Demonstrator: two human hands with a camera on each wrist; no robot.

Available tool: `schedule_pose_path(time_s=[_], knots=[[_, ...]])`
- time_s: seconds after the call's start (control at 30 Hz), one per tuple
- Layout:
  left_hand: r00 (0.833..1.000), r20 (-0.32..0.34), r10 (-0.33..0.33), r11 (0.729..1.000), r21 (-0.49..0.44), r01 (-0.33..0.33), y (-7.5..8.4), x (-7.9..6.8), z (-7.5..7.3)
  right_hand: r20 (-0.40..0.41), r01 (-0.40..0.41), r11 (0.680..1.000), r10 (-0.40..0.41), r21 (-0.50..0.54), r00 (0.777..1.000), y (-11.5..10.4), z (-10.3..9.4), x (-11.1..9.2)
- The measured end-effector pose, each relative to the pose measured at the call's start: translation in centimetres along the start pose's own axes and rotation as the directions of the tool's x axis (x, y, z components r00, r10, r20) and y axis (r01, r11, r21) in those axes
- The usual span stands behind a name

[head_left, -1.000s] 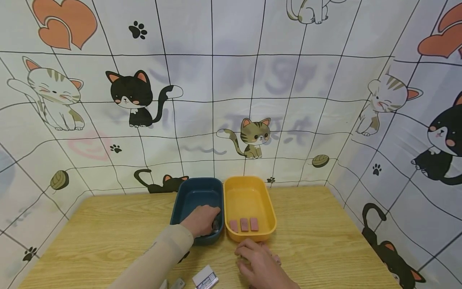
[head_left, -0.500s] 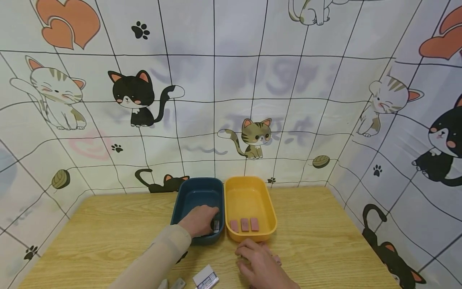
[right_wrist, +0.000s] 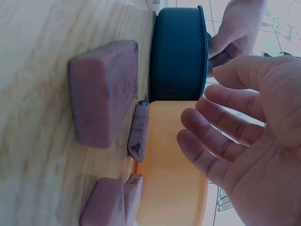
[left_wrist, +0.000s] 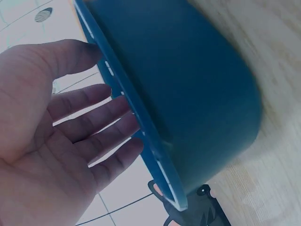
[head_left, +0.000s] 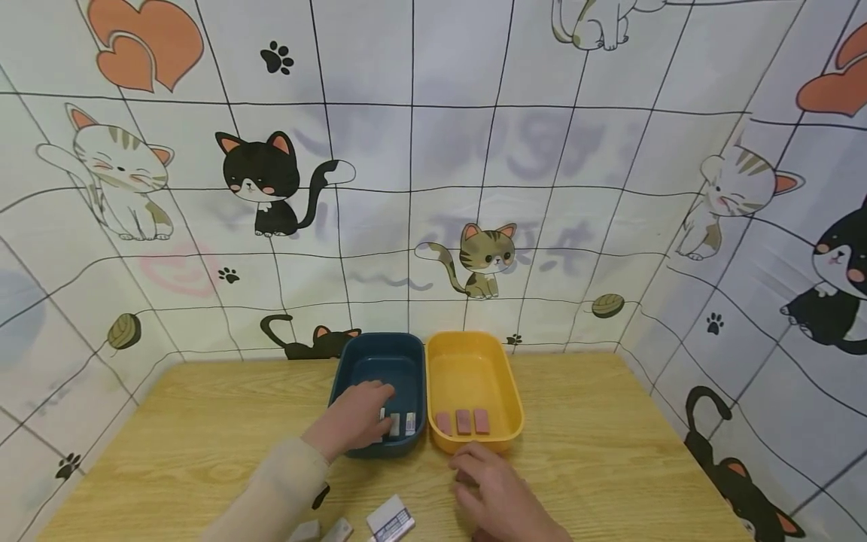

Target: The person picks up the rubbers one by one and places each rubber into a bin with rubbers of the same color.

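Observation:
My left hand point(head_left: 351, 421) is over the near end of a blue bin point(head_left: 391, 369), its fingers loosely extended with nothing in them. Small white and grey erasers point(head_left: 410, 424) stand in a row in that bin, partly behind the hand. In the left wrist view, the fingertips overlap the bin's rim point(left_wrist: 134, 101). In front of a yellow bin point(head_left: 474, 376), my right hand point(head_left: 501, 493) hovers with relaxed, empty fingers. Pink erasers point(right_wrist: 106, 94) with dark smudges lie on the table below it, hidden in the head view. Three more pink erasers point(head_left: 463, 422) are lined up inside the yellow bin.
A white eraser with a blue-printed sleeve point(head_left: 390, 518) lies near the front edge of the wooden table point(head_left: 576, 421). Greyish erasers point(head_left: 337, 530) lie left of it. Behind the two side-by-side bins rises a cat-patterned cloth point(head_left: 406, 188).
My left hand has drawn back to the left and loosened its fingers, uncovering the erasers in the blue bin. My right hand stays nearly still. The head view has shifted slightly.

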State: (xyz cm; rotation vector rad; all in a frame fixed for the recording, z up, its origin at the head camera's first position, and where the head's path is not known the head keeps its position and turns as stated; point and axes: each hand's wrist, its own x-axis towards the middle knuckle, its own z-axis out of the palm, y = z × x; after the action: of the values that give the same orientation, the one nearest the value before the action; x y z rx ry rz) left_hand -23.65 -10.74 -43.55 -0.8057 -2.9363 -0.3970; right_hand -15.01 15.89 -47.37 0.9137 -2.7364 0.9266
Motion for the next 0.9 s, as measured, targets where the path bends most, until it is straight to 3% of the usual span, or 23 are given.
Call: schedule_pose_path(time_s=[0.1,0.3,0.43,0.73,0.9], knots=[[0.997,-0.063,0.041,0.999,0.027,-0.039,0.2,-1.1,0.0,-0.035,0.031,0.999,-0.031,-0.005,0.999,0.1,0.0,0.0],[0.986,-0.148,0.082,0.996,0.046,-0.076,0.7,-2.8,0.1,-0.013,-0.059,0.998,0.059,-0.007,0.998,0.0,-0.5,0.1],[0.974,-0.199,0.105,0.994,0.054,-0.096,1.2,-3.6,0.1,-0.046,-0.044,0.999,0.043,-0.029,0.998,0.1,-0.5,0.0],[0.968,-0.237,0.087,0.996,-0.013,-0.092,2.3,-4.7,0.7,-0.144,0.007,1.0,-0.008,-0.009,0.99,0.5,-0.7,-0.3],[0.964,-0.25,0.095,0.995,-0.015,-0.102,2.8,-5.1,1.0,-0.128,-0.049,0.998,0.052,0.024,0.99,0.5,-1.0,-0.5]])
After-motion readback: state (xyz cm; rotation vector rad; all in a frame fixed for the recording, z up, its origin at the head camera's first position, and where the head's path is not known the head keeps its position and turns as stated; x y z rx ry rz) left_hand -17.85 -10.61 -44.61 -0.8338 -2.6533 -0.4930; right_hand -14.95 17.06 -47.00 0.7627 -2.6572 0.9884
